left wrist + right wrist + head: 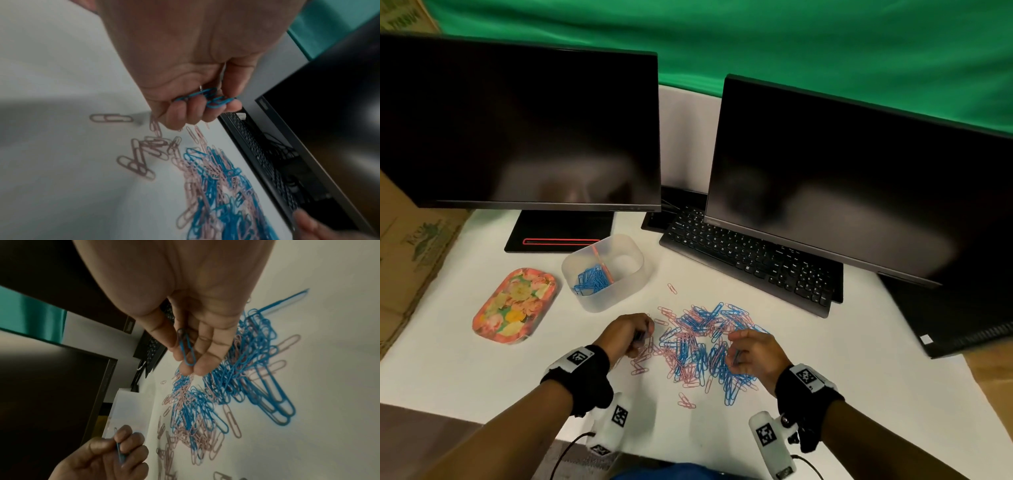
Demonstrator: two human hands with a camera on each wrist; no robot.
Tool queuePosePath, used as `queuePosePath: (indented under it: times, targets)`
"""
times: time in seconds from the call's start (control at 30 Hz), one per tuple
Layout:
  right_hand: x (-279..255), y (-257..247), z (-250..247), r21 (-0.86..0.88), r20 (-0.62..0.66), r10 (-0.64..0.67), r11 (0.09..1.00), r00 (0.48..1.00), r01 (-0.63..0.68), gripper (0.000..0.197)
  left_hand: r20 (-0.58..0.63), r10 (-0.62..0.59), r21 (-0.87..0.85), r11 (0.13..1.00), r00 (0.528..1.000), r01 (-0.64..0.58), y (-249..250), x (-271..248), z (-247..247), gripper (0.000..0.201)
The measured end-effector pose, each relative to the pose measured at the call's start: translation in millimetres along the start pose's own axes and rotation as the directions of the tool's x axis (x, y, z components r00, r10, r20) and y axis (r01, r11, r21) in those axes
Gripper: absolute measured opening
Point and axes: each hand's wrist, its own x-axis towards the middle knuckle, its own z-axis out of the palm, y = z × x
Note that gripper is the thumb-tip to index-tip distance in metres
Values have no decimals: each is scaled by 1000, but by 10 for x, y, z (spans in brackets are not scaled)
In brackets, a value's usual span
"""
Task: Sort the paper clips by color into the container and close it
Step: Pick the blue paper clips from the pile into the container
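A mixed pile of blue and pink paper clips [702, 346] lies on the white table in front of me. My left hand [631, 334] hovers at the pile's left edge, its curled fingers gripping a few blue paper clips [213, 99]. At the pile's right edge, my right hand [748, 353] pinches one blue paper clip [187, 350] between thumb and fingers. The translucent container [604, 272] stands behind the pile to the left, divided by a pink strip; its left compartment holds blue clips [590, 279], and no clips show in the right one. The floral lid [513, 305] lies left of it.
Two dark monitors [517, 130] [859, 192] stand at the back, with a black keyboard [750, 263] under the right one, close behind the pile. A stray pink clip [672, 288] lies between container and pile. Cardboard boxes [407, 246] sit left of the table.
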Motion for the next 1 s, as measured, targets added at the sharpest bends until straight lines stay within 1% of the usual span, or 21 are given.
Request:
queuePosePath:
  times: [0.07,0.13,0.17,0.2,0.23,0.27,0.3,0.33,0.37,0.4,0.43,0.47,0.5,0.53,0.57,0.63,0.73,0.8,0.9,0.97,1.0]
  targets:
    - [-1,32,-29,13,-18,56,998,998,-56,12,5,-43,-112,993,999,43,-2,25,40,19]
    - [19,75,-68,-48,-54,82,995,995,-85,7,15,-101,-170,980,995,102,-8,51,87,18]
    - [28,102,-95,-115,-69,69,990,995,-76,9,21,-122,-184,975,992,124,-5,61,116,18]
    - [32,125,-121,-230,-70,26,972,997,-41,11,30,-135,-190,972,990,138,-2,67,146,19]
    - [18,141,-145,-392,-49,-38,920,998,16,12,40,-143,-180,973,989,148,1,76,181,21]
    - [-17,154,-151,-577,-4,-103,813,995,82,13,53,-149,-157,975,987,156,12,73,222,22]
    - [-58,178,-148,-731,46,-151,668,987,136,17,63,-156,-114,980,986,162,14,82,265,23]
    - [-105,218,-143,-825,70,-171,544,983,153,22,72,-150,-47,987,986,154,24,83,321,24]
    - [-146,263,-128,-873,81,-172,463,982,153,24,78,-134,51,990,988,130,43,76,378,26]
    - [-178,319,-116,-902,78,-167,408,983,140,24,86,-100,191,978,991,82,57,65,447,30]
    - [-204,365,-91,-933,71,-158,338,985,122,24,91,-50,357,934,995,14,64,53,514,31]
    - [-216,412,-66,-960,70,-158,257,985,110,26,104,8,503,862,995,-59,70,33,591,30]
    - [-217,450,-52,-977,68,-166,191,984,100,29,117,62,600,791,991,-120,70,14,670,29]
    - [-205,478,-40,-984,65,-181,153,981,93,32,120,100,648,746,988,-154,53,12,731,27]
    - [-194,491,-33,-985,59,-200,147,978,90,30,118,116,673,720,986,-166,38,20,781,24]
    - [-186,507,-21,-982,61,-219,164,974,98,19,113,142,729,661,983,-179,21,32,863,19]
    - [-210,527,-56,-976,82,-228,180,970,125,9,133,204,839,498,970,-220,11,66,971,12]
    - [-238,515,-91,-964,95,-249,220,964,152,10,130,231,881,419,964,-219,-18,81,1000,12]
    - [-294,481,-176,-927,106,-266,322,958,192,15,121,210,921,341,970,-188,-70,116,987,11]
    - [-302,478,-234,-904,96,-277,378,956,200,25,119,192,926,332,974,-178,-90,125,947,15]
    - [-298,481,-265,-889,81,-281,413,956,196,25,120,189,927,329,975,-178,-97,122,928,17]
